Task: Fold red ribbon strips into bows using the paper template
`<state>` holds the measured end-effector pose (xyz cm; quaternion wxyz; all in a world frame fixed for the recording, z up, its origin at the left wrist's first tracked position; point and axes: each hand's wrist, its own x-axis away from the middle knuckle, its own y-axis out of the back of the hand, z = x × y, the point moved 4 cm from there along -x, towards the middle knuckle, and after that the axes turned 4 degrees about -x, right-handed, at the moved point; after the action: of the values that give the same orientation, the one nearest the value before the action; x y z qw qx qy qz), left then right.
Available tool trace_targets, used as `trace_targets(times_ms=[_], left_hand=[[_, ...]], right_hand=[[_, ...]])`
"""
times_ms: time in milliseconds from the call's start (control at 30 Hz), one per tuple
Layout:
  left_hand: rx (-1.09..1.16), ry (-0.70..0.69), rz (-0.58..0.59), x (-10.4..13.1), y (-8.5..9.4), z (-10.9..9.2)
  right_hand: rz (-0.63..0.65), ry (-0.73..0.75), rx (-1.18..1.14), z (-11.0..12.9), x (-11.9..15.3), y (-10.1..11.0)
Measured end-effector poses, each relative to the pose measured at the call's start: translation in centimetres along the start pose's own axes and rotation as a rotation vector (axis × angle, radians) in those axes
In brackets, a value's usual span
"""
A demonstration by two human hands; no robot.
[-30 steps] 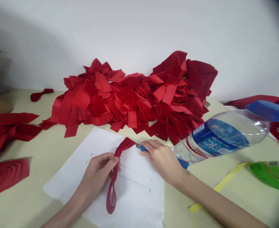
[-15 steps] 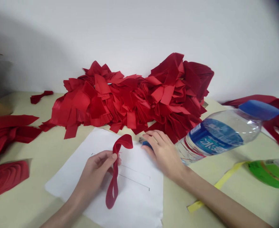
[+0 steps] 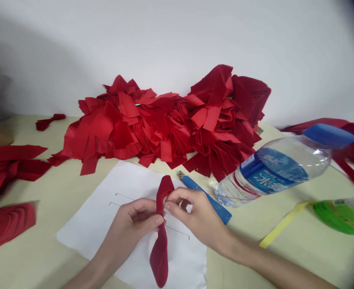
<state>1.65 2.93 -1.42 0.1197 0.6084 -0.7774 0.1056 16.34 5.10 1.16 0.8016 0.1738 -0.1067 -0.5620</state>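
Observation:
My left hand (image 3: 137, 220) is closed, pinching a looped red ribbon (image 3: 159, 257) at its narrow middle, upright over the paper. My right hand (image 3: 195, 216) is closed too, thumb and forefinger pinched against the ribbon's right side. A thin red thread (image 3: 234, 196) runs from the plastic bottle (image 3: 276, 170) to this hand and seems to be what its fingertips hold; the end in the pinch is too fine to see clearly. Behind the right hand lies a blue utility knife (image 3: 222, 210). Beneath both hands is a white paper sheet (image 3: 89, 224) with drawn lines.
A large heap of red ribbon pieces (image 3: 153, 128) rests against the wall. More red ribbons (image 3: 11, 172) lie at the left, with others (image 3: 351, 140) at the far right. The bottle lies tilted, thread wound round its lower part. Beside it are a green-labelled roll (image 3: 336, 216) and yellow tape (image 3: 285, 224).
My right hand has left the utility knife and moved down-left to the ribbon. The left hand has shifted right with the ribbon, which is turned more upright.

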Motion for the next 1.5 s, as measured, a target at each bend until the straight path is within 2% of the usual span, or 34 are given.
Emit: trace_targets(times_ms=[367, 567, 733, 833, 933, 1100, 1267, 1400, 1500], left_hand=[[0.019, -0.033, -0.031, 0.1, 0.1, 0.0], [0.029, -0.030, -0.064, 0.1, 0.4, -0.3], [0.193, 0.028, 0.033, 0.3, 0.3, -0.4], [0.297, 0.111, 0.077, 0.5, 0.0, 0.0], [0.370, 0.131, 0.124, 0.4, -0.4, 0.1], [0.377, 0.145, 0.114, 0.1, -0.3, 0.5], [0.408, 0.132, 0.131, 0.1, -0.3, 0.5], [0.464, 0.120, 0.187, 0.3, -0.7, 0.4], [0.500, 0.126, 0.256, 0.4, -0.9, 0.3]], right_hand=[[0.086, -0.074, -0.186, -0.4, 0.1, -0.7], [0.054, -0.095, -0.233, -0.3, -0.1, -0.5], [0.139, -0.195, -0.428, -0.6, -0.1, -0.8], [0.122, -0.180, -0.477, -0.4, -0.1, -0.7], [0.154, -0.162, -0.542, 0.0, 0.1, -0.6], [0.149, -0.134, -0.557, 0.3, 0.2, -0.3], [0.134, -0.176, -0.533, 0.2, 0.2, -0.4], [0.264, -0.142, -0.680, 1.0, 0.4, -1.1], [0.335, -0.089, -0.632, 1.3, 0.6, -1.3]])
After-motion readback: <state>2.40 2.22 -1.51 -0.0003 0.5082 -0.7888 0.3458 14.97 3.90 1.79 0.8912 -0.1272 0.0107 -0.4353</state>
